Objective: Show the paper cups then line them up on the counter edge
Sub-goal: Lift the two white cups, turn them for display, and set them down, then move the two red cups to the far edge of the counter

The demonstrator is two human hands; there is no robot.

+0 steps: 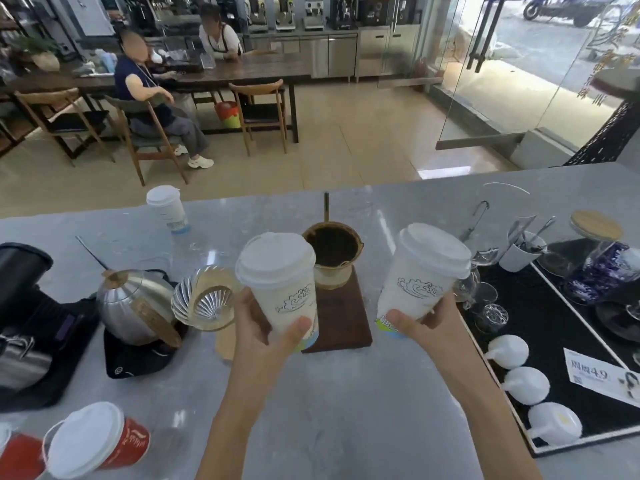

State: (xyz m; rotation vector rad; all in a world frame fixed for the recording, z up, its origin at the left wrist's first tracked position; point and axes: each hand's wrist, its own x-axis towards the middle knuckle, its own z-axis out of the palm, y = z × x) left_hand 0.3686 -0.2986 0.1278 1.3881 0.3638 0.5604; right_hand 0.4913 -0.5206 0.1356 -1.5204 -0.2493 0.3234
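Left hand (263, 336) clasps a white lidded cup (280, 285) at frame centre. Right hand (427, 322) clasps its twin (420, 275), centre-right, above the counter (329, 410)

Two bare forearms come up from the bottom edge, with no sleeves, rings or watch; the left hand (266, 327) and right hand (427, 327) show short, unpainted nails.

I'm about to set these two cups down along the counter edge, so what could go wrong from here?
1. The coffee dripper stands right between the cup in the left hand and the cup in the right hand; a forward reach could knock it.
2. The glassware beside the right hand could be clipped.
3. Both cups are tilted, so they might leak at the lids.
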